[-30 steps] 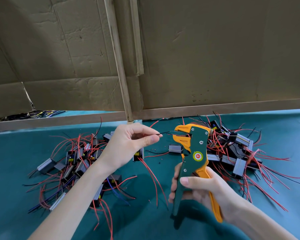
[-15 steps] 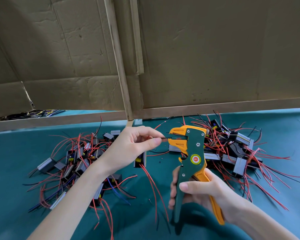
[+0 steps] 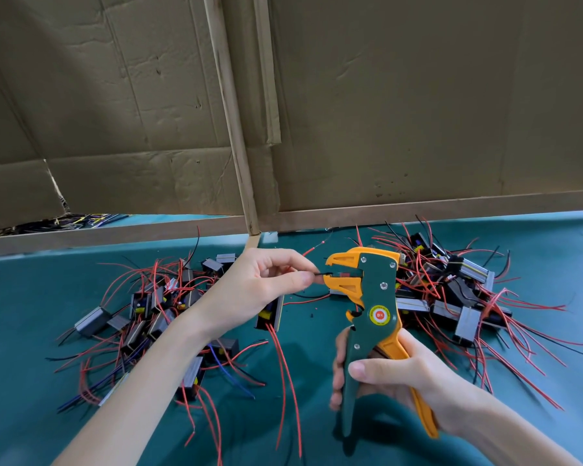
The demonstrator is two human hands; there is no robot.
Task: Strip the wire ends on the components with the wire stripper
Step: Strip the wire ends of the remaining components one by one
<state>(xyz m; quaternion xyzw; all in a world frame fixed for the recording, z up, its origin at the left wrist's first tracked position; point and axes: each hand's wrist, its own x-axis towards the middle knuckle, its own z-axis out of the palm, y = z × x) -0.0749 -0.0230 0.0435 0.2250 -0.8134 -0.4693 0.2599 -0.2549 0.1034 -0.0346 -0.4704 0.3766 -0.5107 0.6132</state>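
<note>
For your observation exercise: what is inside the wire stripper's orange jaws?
A black wire end, pinched by the left hand, runs into the wire stripper. Its tip is hidden inside.

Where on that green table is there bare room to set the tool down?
Bare mat lies left of the left pile, and a narrow strip runs between it and the right pile. Both piles are crowded with wires.
</note>
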